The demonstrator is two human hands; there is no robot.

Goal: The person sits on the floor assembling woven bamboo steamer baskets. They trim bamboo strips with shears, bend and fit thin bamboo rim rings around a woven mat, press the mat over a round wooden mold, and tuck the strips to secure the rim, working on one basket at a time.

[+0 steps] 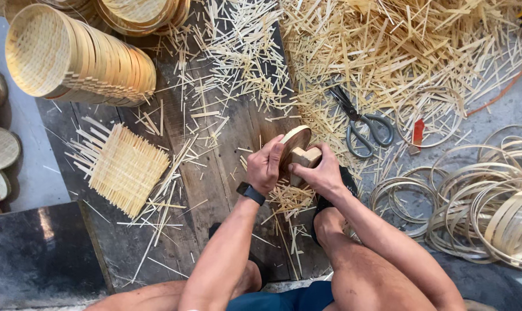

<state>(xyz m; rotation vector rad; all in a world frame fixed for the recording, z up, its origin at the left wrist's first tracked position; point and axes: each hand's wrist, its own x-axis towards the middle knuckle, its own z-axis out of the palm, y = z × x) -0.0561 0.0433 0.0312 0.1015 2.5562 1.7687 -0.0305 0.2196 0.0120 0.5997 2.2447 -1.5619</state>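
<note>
My left hand (265,167), with a black band on its wrist, grips the rim of a small round bamboo tray (293,141) held on edge above a dark wooden board (215,167). My right hand (320,171) presses a small wooden block (304,156) against the tray's inner side. Trimmed bamboo slivers (289,198) lie on the board just under both hands. My bare knees show at the bottom of the view.
A woven square bamboo mat (125,168) lies to the left. A stack of finished round trays (82,57) lies on its side at upper left. Scissors (362,124) rest in bamboo strip offcuts (399,52) at upper right. Bamboo hoops (485,196) pile on the right.
</note>
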